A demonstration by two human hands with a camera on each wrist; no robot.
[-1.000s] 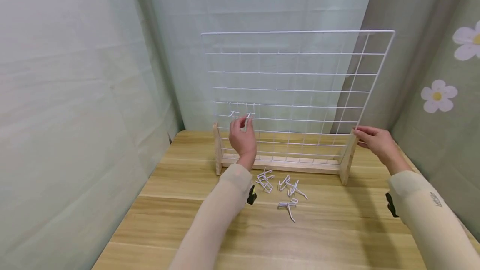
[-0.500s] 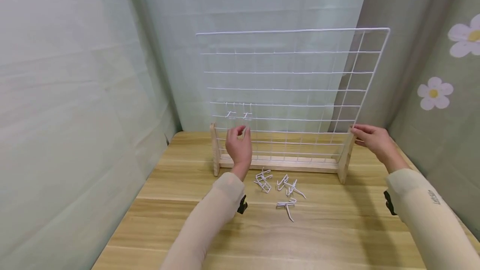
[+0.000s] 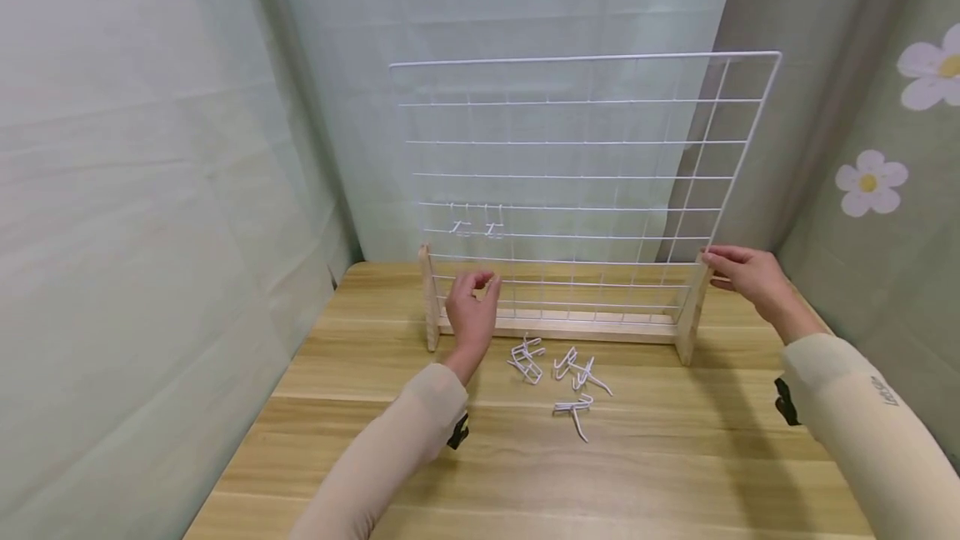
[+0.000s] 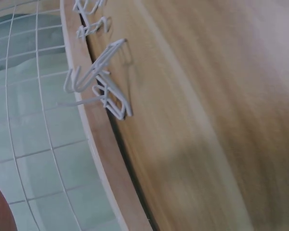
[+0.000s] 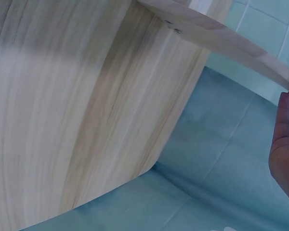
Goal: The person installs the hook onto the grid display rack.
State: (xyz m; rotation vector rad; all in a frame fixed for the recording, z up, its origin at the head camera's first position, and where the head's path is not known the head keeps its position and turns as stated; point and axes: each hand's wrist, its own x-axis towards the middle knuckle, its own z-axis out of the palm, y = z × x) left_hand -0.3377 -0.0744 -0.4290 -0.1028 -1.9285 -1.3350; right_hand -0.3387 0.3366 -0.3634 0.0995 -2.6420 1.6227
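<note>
White hooks [image 3: 573, 407] lie on the bench [image 3: 637, 457] before the grid [image 3: 585, 58], some tangled; left hand [image 3: 472, 315], relaxed and free, and right hand [image 3: 753, 277], pinching a post [image 3: 692, 315], are cut off in wrist views. Sleeve lettering [image 3: 885, 391] is illegible.

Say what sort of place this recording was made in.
Probably a small curtained-off filming booth: pale green fabric sheets enclose the left, back and right of a light wood-grain tabletop, and the right-hand one bears white daisies with yellow centres. No wider room shows.
</note>
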